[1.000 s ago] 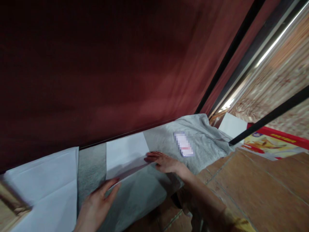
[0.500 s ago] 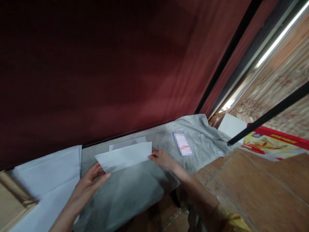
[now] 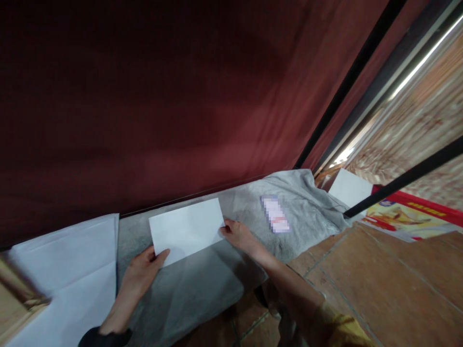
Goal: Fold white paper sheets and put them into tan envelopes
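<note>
A white rectangular sheet of paper point(image 3: 186, 232), possibly folded, is held between my two hands over the grey cloth point(image 3: 202, 289). My left hand point(image 3: 144, 265) pinches its lower left corner, thumb on top and fingers behind. At the right edge, my right hand point(image 3: 237, 235) grips the sheet between thumb and fingers. Nearest to my right hand on the cloth lies a flat pale item point(image 3: 275, 214), blurred out. To the left of my left hand are larger white paper sheets point(image 3: 79, 270).
A dark red panel point(image 3: 162, 120) rises behind the cloth. Black bars point(image 3: 347, 86) slant at the right. A red and yellow printed box point(image 3: 408, 214) and a white board point(image 3: 349, 190) lie on the tiled floor point(image 3: 361, 270). A wooden piece point(image 3: 18, 299) sits at lower left.
The paper has tilted to face me more and now covers the second sheet that showed behind it. My left hand has closed onto its corner; my right hand has barely moved.
</note>
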`<state>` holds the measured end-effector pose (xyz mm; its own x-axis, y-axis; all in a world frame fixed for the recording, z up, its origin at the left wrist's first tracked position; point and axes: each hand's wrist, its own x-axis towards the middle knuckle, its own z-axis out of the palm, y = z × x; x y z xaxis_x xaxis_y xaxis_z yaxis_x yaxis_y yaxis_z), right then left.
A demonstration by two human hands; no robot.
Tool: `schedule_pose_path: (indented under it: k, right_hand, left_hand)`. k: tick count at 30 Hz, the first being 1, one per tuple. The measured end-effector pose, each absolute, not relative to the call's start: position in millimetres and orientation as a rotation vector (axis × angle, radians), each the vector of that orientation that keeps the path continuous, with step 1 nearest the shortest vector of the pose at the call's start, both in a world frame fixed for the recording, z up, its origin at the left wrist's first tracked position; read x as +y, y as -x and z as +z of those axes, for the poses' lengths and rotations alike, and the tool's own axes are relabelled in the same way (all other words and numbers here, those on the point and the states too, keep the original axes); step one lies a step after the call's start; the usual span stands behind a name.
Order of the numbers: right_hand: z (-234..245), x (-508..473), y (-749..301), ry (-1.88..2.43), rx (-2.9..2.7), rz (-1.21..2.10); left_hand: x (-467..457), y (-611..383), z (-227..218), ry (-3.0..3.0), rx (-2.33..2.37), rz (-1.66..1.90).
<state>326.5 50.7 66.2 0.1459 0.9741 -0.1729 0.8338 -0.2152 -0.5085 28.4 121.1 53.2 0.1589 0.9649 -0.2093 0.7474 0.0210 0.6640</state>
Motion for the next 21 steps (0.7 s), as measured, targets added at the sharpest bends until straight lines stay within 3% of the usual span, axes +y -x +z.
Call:
schedule_pose_path:
  k: [21]
  right_hand:
    - [51.3,42.0,-312.8,2.336,-1.838,0.469]
  left_hand:
    - [91.7,-51.0,67.1,-1.903,1.909,0.156]
